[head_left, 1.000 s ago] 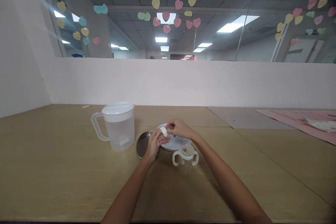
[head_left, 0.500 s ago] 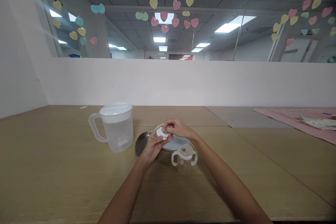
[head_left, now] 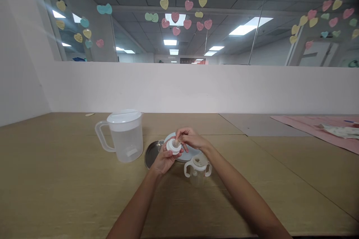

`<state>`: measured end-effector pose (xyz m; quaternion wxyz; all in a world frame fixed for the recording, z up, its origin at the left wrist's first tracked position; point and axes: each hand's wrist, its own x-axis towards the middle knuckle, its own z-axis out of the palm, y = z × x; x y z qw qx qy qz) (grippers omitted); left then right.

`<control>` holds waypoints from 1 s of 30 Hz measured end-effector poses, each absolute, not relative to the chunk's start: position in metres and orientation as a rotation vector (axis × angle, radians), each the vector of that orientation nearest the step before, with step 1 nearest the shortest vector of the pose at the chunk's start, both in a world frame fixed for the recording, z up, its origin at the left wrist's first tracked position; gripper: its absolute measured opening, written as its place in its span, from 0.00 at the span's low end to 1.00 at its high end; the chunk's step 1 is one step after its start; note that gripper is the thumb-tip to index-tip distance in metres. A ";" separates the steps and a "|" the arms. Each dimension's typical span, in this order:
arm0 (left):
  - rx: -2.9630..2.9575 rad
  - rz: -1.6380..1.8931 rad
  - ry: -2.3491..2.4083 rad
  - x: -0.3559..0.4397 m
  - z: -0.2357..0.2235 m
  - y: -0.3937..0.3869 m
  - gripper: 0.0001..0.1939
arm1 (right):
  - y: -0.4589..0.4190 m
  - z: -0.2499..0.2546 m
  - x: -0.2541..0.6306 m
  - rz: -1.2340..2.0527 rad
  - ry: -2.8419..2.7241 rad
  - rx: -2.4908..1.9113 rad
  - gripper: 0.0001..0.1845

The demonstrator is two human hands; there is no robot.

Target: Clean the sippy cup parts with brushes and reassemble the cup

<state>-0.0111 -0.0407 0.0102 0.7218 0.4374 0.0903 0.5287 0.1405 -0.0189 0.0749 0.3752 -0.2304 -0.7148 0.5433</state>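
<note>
My left hand [head_left: 163,161] has its fingers wrapped round a white bottle collar [head_left: 173,150], its top tilted up towards me. From the collar's middle sticks out a translucent bottle nipple [head_left: 176,143]. The fingertips of my right hand [head_left: 191,138] pinch that nipple near its tip. Just below the hands stands a clear two-handled baby bottle [head_left: 197,174], upright on the table. Behind it, partly covered by my hands, lies a pale blue plate [head_left: 190,155]. A small clear cap [head_left: 160,144] shows beside my left fingers, at the dark round tray [head_left: 150,154].
A translucent lidded pitcher [head_left: 127,138] stands to the left, its handle pointing left. At the far right a pink cloth [head_left: 303,125] carries a white packet [head_left: 339,131] and a blue pen. A white wall [head_left: 179,87] rises behind the table [head_left: 70,179].
The collar has tipped and dropped slightly in my left hand, so more of its top and the nipple shows. My right fingers stay at the nipple.
</note>
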 end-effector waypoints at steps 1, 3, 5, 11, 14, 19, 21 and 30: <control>0.968 1.165 0.206 -0.011 0.010 -0.040 0.26 | -0.019 0.076 0.142 1.387 -1.847 -0.600 0.08; 0.973 1.172 0.228 -0.012 0.010 -0.039 0.25 | -0.020 0.079 0.148 1.347 -1.890 -0.634 0.09; 0.962 1.189 0.248 -0.012 0.010 -0.035 0.24 | -0.022 0.086 0.156 1.242 -1.961 -0.685 0.10; 0.852 1.208 0.234 -0.009 0.004 -0.022 0.24 | -0.033 0.102 0.164 0.547 -2.268 -0.845 0.10; 0.860 1.259 0.248 -0.008 0.003 -0.019 0.26 | -0.034 0.100 0.158 0.239 -2.347 -0.841 0.13; 0.923 1.298 0.316 -0.008 0.006 -0.020 0.29 | -0.029 0.094 0.151 0.218 -2.308 -0.836 0.12; 0.921 1.342 0.351 -0.007 0.007 -0.021 0.28 | -0.029 0.092 0.151 0.282 -2.261 -0.836 0.12; 0.911 1.381 0.399 -0.010 0.006 -0.019 0.26 | -0.025 0.090 0.149 0.504 -2.206 -0.923 0.09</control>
